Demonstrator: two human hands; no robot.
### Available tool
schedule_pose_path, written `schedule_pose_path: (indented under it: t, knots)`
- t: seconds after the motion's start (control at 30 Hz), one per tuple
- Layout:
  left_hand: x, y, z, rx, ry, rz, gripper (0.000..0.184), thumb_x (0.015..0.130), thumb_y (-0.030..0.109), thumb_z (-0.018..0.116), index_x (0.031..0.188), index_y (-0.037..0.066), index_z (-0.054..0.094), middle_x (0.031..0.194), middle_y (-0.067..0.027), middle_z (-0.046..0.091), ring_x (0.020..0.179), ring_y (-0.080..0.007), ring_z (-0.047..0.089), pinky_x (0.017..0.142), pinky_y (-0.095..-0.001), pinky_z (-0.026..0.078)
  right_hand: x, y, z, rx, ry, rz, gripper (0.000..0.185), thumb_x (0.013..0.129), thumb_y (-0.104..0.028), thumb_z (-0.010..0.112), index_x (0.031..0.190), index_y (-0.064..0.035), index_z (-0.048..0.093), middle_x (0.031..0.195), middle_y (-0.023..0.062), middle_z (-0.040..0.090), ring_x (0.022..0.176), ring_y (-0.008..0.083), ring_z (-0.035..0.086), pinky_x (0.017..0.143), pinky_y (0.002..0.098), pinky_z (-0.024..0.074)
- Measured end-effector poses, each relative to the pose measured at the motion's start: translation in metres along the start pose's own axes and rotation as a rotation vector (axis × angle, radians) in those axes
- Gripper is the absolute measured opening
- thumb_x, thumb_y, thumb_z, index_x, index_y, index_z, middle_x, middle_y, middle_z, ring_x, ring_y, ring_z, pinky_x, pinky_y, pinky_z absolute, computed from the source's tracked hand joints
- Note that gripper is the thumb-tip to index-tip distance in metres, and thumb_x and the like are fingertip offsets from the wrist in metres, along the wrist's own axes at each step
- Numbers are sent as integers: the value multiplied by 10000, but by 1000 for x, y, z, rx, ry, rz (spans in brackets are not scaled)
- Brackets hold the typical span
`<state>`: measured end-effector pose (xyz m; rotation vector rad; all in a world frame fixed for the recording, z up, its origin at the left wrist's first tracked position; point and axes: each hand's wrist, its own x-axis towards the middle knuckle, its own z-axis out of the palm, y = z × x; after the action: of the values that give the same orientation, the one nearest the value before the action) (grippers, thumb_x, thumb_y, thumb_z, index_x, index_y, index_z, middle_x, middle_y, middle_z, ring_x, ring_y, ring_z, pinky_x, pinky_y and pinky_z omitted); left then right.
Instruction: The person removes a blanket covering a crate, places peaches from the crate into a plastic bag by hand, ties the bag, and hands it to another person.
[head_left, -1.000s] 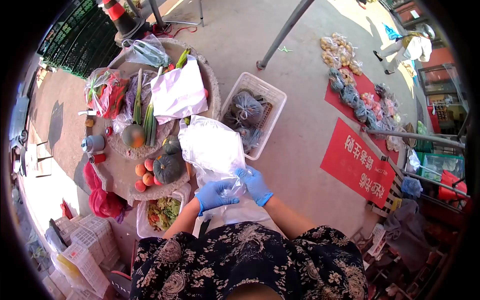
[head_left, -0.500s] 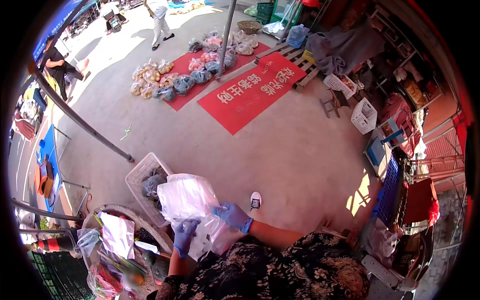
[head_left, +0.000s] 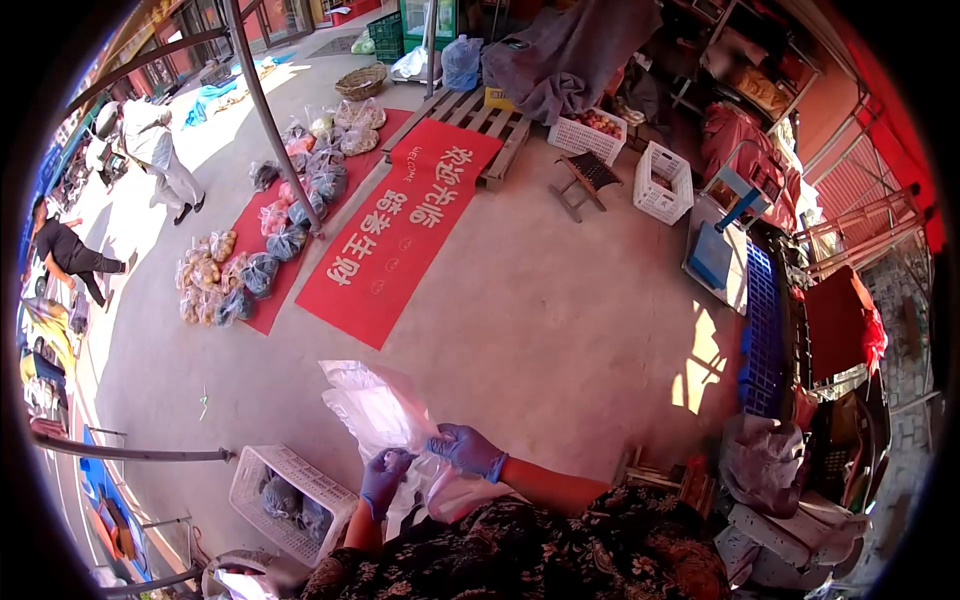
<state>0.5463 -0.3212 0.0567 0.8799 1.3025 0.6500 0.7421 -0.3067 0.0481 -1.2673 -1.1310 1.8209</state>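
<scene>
A bundle of thin, pale translucent plastic bags (head_left: 375, 408) spreads out in front of my body. Gripping its lower left edge is my left hand (head_left: 386, 478), in a blue-purple glove with the fingers closed. My right hand (head_left: 466, 452), gloved the same way, pinches the bundle from the right side. More loose plastic hangs below the hands against my dark floral clothing. At the lower left, a white plastic crate (head_left: 252, 486) holds dark bagged items (head_left: 282, 500); it stands apart from my hands.
Ahead lies a red mat with white lettering (head_left: 375, 270), beside several bagged goods (head_left: 210, 275) on red cloth. A metal pole (head_left: 262, 100) rises there. To the right are a small stool (head_left: 588, 180), white crates (head_left: 662, 205) and a platform scale (head_left: 715, 255). People stand far left.
My view has turned to the right and upward, so the mat shifts left and the crate drops lower. Both hands still hold the plastic bags. The round basin is now mostly out of view.
</scene>
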Motion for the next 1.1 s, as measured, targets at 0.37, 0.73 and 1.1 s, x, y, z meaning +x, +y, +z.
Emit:
schedule_pose_path:
  t: [0.37,0.73,1.1]
  knots:
    - [263,127,66,42,-144,18,195,816,148,595,939,-3,578,781,-15,600,616,-59,502,531,-200,416,162,-99,-184,56,32,-49,306,825,-228,605,1033,-12,544,909,15,574,816,82,506,733,232,423]
    - [522,327,172,271,-432,75,228,825,241,577,937,45,609,792,11,585,636,-66,483,576,-220,413,302,-222,-391,-115,474,-84,445,744,-183,668,1094,22,485,928,89,581,840,134,543,738,269,450]
    - [733,437,351,353,-246,59,268,798,242,621,964,33,606,791,-3,586,678,-66,503,611,-226,429,449,-305,-663,-282,294,-2,379,749,-181,634,1035,31,503,887,145,595,791,202,570,703,305,457]
